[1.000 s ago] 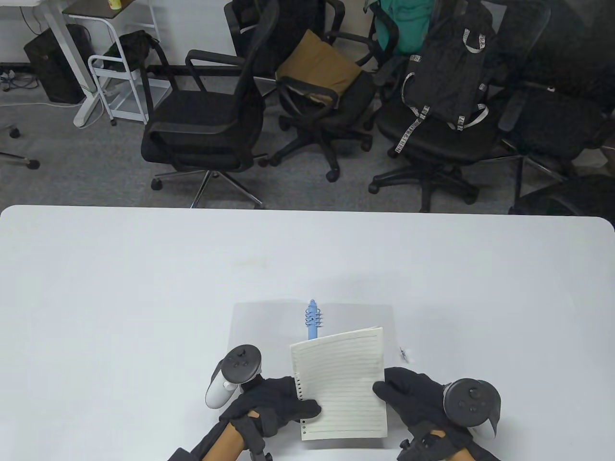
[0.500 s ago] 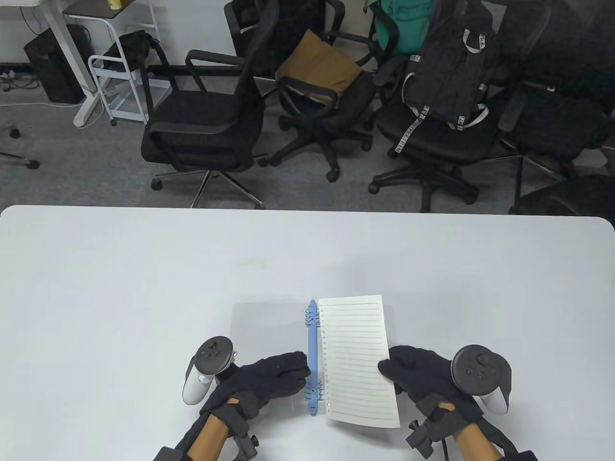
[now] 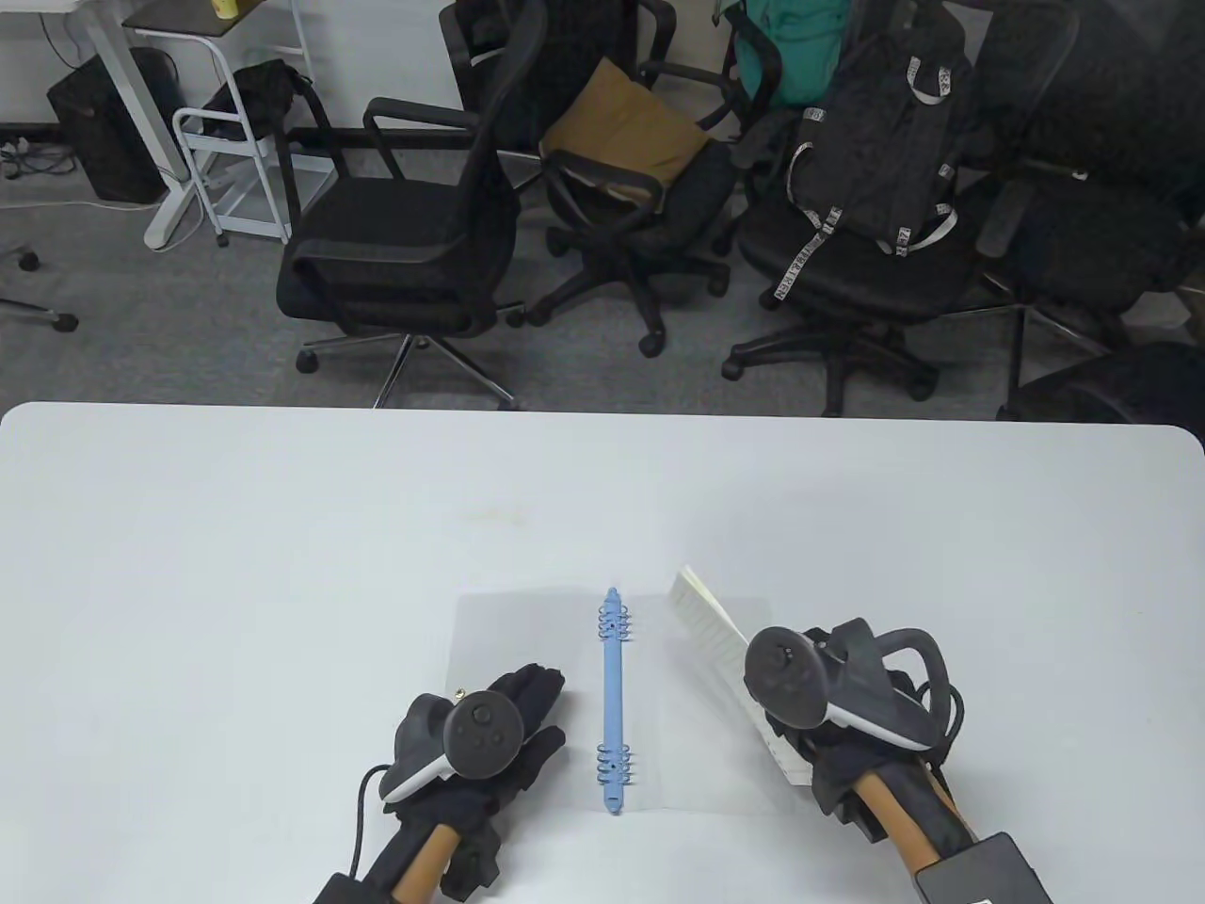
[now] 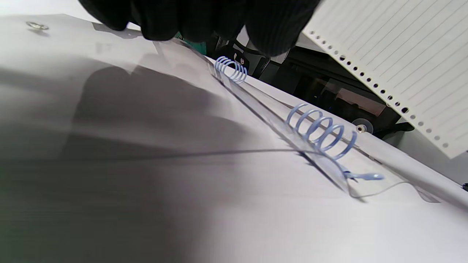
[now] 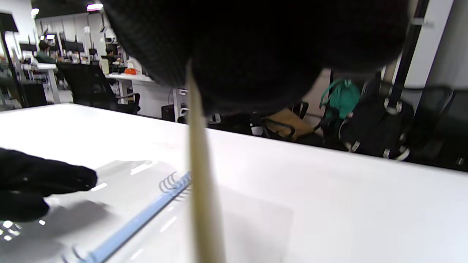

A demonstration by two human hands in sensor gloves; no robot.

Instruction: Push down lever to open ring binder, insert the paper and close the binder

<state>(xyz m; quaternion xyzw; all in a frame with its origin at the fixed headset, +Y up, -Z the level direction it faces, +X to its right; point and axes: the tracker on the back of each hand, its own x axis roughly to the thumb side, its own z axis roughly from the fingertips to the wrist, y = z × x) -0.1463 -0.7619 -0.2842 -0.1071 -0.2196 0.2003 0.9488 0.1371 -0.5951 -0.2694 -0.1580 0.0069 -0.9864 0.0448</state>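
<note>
While one binder (image 3: 612,702) lies opened flat on the white surface (image 3: 282,527), near its front edge, its clear plastic covers spread either side of a pale blue spine carrying two clusters of wire rings. The left hand (image 3: 513,730) rests flat, fingers straight, on the left cover. The right hand (image 3: 828,725) pinches one cream, lined, hole-punched sheet (image 3: 704,621), tilted up above the right cover.
</note>
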